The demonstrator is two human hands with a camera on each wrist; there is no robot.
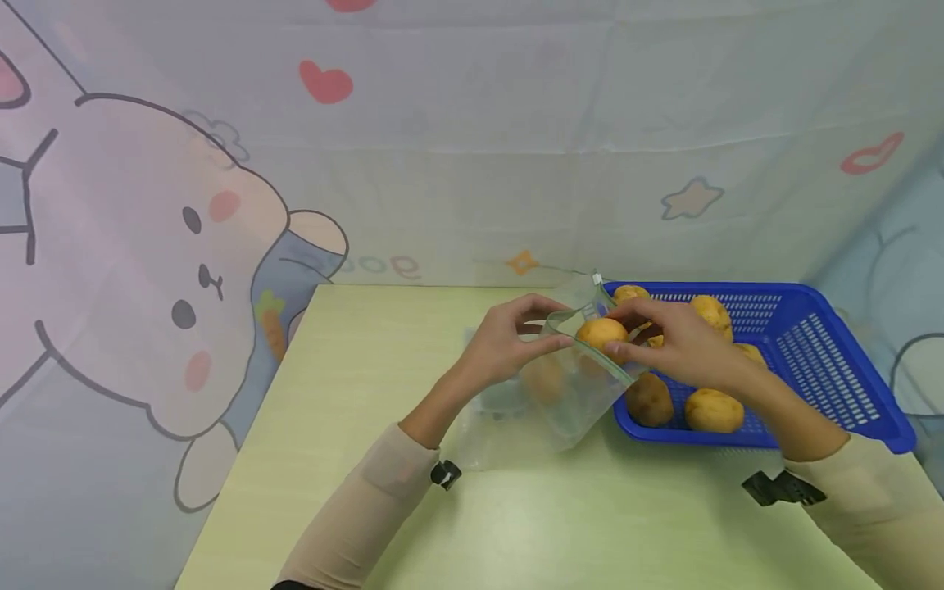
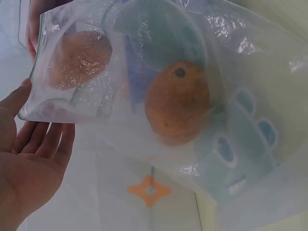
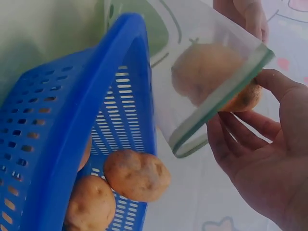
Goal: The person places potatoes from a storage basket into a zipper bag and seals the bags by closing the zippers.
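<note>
My left hand (image 1: pixel 509 340) pinches the rim of a clear zip bag (image 1: pixel 583 410) and keeps its mouth apart. Fingers of my right hand (image 1: pixel 682 340) hold a potato (image 1: pixel 602 333) at that mouth, partly inside the green-edged opening. Through the plastic in the left wrist view, another potato (image 2: pixel 178 103) lies deeper in the bag, near a printed green cartoon figure. The right wrist view has my right hand (image 3: pixel 264 144) with thumb and fingertips around the end of the potato (image 3: pixel 245 98) that sticks out past the bag's edge.
Right of the bag stands a blue perforated basket (image 1: pixel 833 352) holding several potatoes, among them one at its front (image 1: pixel 714 410). The bag overlaps its left rim. Everything rests on a pale green table (image 1: pixel 354 369), with a cartoon-printed cloth (image 1: pixel 472 164) hanging behind it.
</note>
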